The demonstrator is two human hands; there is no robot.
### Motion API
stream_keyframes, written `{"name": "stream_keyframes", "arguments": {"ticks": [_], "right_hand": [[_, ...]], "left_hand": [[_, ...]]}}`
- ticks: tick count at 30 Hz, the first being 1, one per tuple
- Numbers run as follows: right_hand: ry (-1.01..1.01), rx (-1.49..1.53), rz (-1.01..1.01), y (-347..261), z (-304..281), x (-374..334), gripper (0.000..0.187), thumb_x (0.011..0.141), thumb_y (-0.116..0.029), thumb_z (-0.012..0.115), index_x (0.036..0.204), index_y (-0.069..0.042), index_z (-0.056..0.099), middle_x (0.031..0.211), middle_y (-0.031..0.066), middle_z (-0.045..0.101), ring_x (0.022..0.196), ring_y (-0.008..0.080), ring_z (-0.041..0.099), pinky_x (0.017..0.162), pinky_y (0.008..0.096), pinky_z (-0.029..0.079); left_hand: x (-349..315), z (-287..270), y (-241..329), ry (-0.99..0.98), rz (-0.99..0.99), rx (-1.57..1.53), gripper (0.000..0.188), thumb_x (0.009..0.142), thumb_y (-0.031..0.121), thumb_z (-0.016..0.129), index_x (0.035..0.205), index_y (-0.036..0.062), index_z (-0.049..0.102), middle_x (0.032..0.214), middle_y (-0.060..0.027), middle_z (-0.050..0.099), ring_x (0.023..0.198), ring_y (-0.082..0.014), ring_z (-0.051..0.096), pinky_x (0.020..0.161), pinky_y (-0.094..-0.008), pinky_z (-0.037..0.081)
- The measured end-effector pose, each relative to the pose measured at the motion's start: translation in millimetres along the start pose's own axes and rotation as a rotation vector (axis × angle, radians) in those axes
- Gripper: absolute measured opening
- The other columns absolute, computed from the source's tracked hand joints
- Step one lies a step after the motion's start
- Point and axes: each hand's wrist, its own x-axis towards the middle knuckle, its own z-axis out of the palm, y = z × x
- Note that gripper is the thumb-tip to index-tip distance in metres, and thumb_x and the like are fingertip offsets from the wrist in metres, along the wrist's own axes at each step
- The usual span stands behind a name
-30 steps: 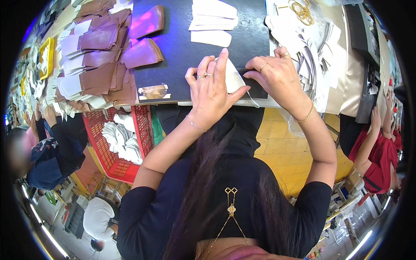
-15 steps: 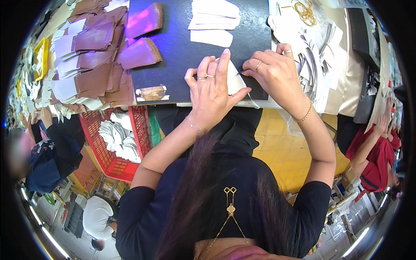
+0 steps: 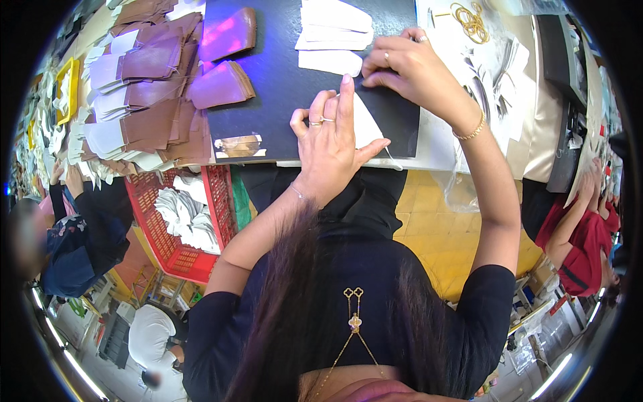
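Spread over a white flat piece point(image 3: 367, 120) on the black mat point(image 3: 274, 127), my left hand point(image 3: 328, 144) lies with its fingers stretched out. The piece's right part shows beside the index finger, and a thin white strip trails from its lower corner past the thumb. My right hand point(image 3: 408, 70) is raised farther up the mat with thumb and fingers pinched together. What the pinch holds, if anything, is hidden. Just left of its fingertips lies a row of white cut pieces point(image 3: 331, 37) at the mat's far side.
Brown and white bundled pieces point(image 3: 144, 87) pile up at the left, with two brown stacks point(image 3: 224, 84) on the mat. On the right are white strips point(image 3: 506, 77) and yellow rubber bands point(image 3: 471, 23). A red crate point(image 3: 177, 258) with white pieces stands below; co-workers sit either side.
My right hand has moved up and away from the white piece's edge, where its fingers pinched a small dark item. My left hand stays on the piece.
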Motion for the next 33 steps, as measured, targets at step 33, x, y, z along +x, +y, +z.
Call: {"name": "stream_keyframes", "arguments": {"ticks": [33], "right_hand": [[-0.099,0.079,-0.044,3.9,1.6,-9.3,0.010,0.081,-0.022,0.077,0.087,-0.015,0.072,0.088,-0.0026,0.060,0.094,0.0181,0.058,0.088,0.0372,0.037]], "left_hand": [[-2.8,4.5,-1.3,0.005,0.001,0.036,0.125,0.071,0.063,0.080,0.156,-0.0080,0.023,0.123,-0.0118,0.054,0.120,-0.0270,0.048,0.098,-0.0499,0.030]]}}
